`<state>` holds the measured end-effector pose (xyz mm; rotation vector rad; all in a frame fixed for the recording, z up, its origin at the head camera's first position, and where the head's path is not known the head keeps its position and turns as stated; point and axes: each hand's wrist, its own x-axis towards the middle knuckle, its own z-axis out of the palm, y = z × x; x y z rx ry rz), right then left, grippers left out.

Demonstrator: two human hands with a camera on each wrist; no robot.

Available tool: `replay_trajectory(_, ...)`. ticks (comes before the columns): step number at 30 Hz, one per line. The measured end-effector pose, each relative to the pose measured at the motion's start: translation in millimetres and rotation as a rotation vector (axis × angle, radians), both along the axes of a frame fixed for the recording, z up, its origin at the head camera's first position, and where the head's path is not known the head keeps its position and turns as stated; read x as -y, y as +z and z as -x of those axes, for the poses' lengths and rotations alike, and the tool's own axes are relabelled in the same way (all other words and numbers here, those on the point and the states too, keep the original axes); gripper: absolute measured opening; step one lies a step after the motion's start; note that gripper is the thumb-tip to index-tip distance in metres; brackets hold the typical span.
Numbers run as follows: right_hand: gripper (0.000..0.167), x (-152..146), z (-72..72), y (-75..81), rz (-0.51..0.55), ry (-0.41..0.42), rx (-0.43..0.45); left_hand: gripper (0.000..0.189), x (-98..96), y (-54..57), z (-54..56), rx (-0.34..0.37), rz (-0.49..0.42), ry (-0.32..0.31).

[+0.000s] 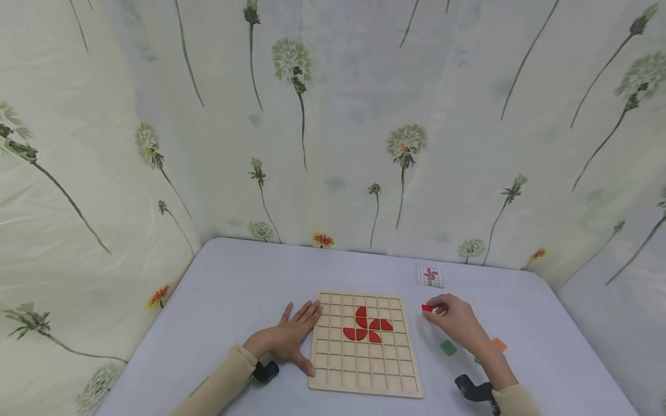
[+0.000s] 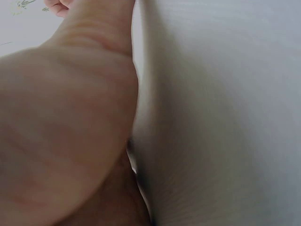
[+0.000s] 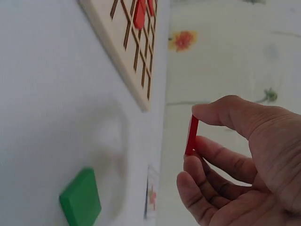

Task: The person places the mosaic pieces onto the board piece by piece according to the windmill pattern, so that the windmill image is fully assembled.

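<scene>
To the right of the board (image 1: 364, 381), the right hand (image 1: 458, 320) is holding a red piece (image 1: 427, 308) above the table (image 1: 260, 271), thumb and fingertips pinching it at opposite ends. From where I'm standing, its long axis is running roughly left to right, one end pointing towards the board; the right wrist view is catching it almost edge-on, as a thin slab. Which way any curve is facing, I cannot tell.

The board is lying with its longer sides running near to far. A strip of table is separating its right edge from the piece, and a wider band is stretching from its far edge to the table's far edge. The left hand (image 1: 288, 341) is gripping nothing; its fingers are spreading straight, fingertips and thumb touching the board's left edge. Red shapes (image 1: 361, 334) are sitting mid-grid as a pinwheel, blades pointing left, right, near and far.

Beyond the piece, a card (image 1: 430, 276) with a red pattern is lying near the table's far edge. On the near side, a green tile (image 1: 448, 348) is lying left of the right forearm, and an orange tile (image 1: 499, 345) is lying to its right.
</scene>
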<state>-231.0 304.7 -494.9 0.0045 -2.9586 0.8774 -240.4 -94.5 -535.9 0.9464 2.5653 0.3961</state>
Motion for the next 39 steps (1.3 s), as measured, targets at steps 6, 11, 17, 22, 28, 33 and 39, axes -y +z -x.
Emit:
replay_trajectory(6,0.025,38.5,-13.6,1.3,0.008,0.088,-0.01,0.135,0.0,0.2,-0.2,-0.003,0.004,-0.002)
replay_trajectory(11,0.021,63.0,-24.8,-1.6,0.044,0.164,-0.004,0.136,0.5,-0.3,-0.3,-0.003,0.005,-0.005)
replay_trajectory(17,0.019,83.3,-34.4,-7.0,0.063,0.271,0.009,0.135,0.5,0.1,0.1,-0.006,0.008,-0.004)
replay_trajectory(22,0.019,92.5,-39.2,-12.7,0.044,0.345,0.004,0.135,-0.2,1.8,0.3,-0.007,0.009,-0.004)
replay_trajectory(28,0.018,99.4,-40.7,-20.2,0.003,0.348,0.039,0.136,-0.2,1.3,0.3,-0.016,0.013,-0.009)
replay_trajectory(33,0.019,100.5,-41.9,-23.4,-0.004,0.335,0.072,0.136,-0.5,0.8,0.1,-0.013,0.008,-0.009)
replay_trajectory(39,0.018,100.9,-41.8,-25.2,-0.015,0.338,0.029,0.135,0.0,1.7,-0.1,-0.007,-0.004,-0.02)
